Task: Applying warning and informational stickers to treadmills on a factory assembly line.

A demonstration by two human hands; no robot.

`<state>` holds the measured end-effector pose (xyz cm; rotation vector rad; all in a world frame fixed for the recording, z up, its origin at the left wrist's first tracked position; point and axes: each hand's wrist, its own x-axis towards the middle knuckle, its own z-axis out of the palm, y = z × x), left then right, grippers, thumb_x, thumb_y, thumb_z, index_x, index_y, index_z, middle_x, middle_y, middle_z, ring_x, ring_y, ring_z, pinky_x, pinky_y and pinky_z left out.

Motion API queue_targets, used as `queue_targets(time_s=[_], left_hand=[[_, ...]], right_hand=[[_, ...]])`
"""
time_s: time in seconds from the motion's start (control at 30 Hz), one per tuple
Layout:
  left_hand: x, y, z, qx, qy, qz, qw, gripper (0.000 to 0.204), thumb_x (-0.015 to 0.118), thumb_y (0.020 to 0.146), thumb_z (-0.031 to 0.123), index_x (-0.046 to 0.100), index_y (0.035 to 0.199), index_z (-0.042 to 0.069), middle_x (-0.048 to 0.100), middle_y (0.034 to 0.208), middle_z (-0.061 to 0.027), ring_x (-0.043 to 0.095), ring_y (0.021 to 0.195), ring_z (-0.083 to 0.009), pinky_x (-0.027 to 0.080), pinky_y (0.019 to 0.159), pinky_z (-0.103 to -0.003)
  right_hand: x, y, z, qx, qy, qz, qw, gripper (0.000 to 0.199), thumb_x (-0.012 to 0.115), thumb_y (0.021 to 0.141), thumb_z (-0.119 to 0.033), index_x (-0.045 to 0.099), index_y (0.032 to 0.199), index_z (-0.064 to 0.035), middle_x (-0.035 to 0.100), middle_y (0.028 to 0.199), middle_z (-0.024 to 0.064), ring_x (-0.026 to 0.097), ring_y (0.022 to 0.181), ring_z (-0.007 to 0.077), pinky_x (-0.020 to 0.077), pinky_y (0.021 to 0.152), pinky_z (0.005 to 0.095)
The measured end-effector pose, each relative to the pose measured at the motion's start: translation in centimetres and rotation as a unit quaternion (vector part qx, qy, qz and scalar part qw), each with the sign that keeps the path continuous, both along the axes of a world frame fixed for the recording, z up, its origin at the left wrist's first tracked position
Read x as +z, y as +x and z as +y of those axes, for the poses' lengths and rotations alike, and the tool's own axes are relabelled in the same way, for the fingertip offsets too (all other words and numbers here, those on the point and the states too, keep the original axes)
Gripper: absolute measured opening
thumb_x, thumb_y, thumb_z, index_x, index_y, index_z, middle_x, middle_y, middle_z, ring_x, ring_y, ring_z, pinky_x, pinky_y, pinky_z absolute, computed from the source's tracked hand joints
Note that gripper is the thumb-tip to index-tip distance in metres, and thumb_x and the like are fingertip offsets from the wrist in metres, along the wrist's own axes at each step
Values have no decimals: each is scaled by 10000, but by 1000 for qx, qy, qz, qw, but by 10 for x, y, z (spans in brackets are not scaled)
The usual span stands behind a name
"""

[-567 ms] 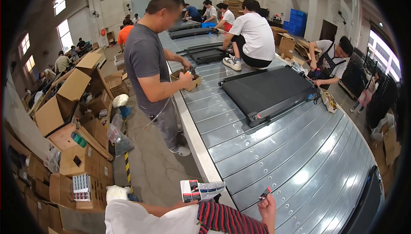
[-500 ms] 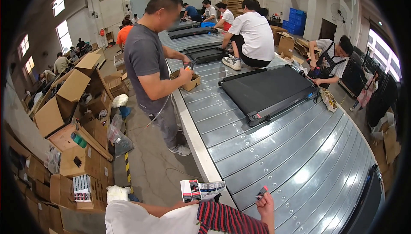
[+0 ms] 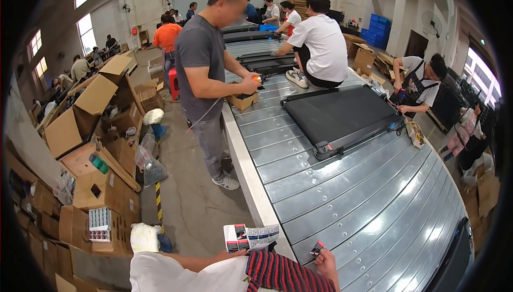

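My right hand [image 3: 325, 263] pinches a small black-and-red label [image 3: 317, 248] above the slatted metal surface of the conveyor [image 3: 342, 212]. A sheet of printed labels [image 3: 251, 236], white with red, black and blue patches, spreads out by my left hand [image 3: 235, 254]. That hand is closed at the sheet's lower edge, its fingers partly hidden by the sheet and my clothing. A striped red-and-black sleeve covers my right arm.
A black folded treadmill-like panel [image 3: 342, 115] lies ahead on the conveyor; another dark unit [image 3: 454, 260] is at right. A person in grey [image 3: 200, 62] stands left, using a tool over a cardboard box [image 3: 243, 100]. Another person [image 3: 320, 41] squats on the conveyor. Cartons [image 3: 101, 190] crowd the left.
My right hand has lowered slightly and moved a little left, turning the label's face into view. The view has shifted left; the person in grey has brought both hands together at the tool.
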<state>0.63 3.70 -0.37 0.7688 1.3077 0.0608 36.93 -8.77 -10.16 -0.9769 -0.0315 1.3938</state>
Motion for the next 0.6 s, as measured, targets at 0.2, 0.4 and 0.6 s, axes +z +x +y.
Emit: queue_targets(time_s=[0.2, 0.4, 0.6], left_hand=[[10, -8, 3, 20, 6, -15, 1000, 504, 658, 708, 473, 607, 1042, 99, 594, 1008, -57, 547, 911, -153, 433, 782, -280], [29, -13, 17, -36, -20, 40, 998, 584, 656, 694, 504, 569, 1087, 81, 589, 1014, -70, 546, 924, -156, 433, 785, -284], [55, -16, 26, -55, -18, 26, 998, 621, 647, 685, 535, 560, 1085, 67, 588, 1008, -73, 552, 913, -160, 438, 776, -288]], right_hand=[[-4, 8, -10, -7, -3, 9, 1000, 71, 525, 817, -126, 482, 780, -84, 370, 485, -12, 332, 385, 94, 273, 367, 230], [1, 6, -18, -38, -44, -20, 998, 99, 529, 809, -145, 470, 744, -101, 344, 462, -18, 319, 368, 100, 270, 359, 244], [3, -16, -4, -28, 56, 37, 997, 216, 511, 820, -150, 389, 643, -141, 258, 462, -52, 223, 364, 80, 215, 360, 234]])
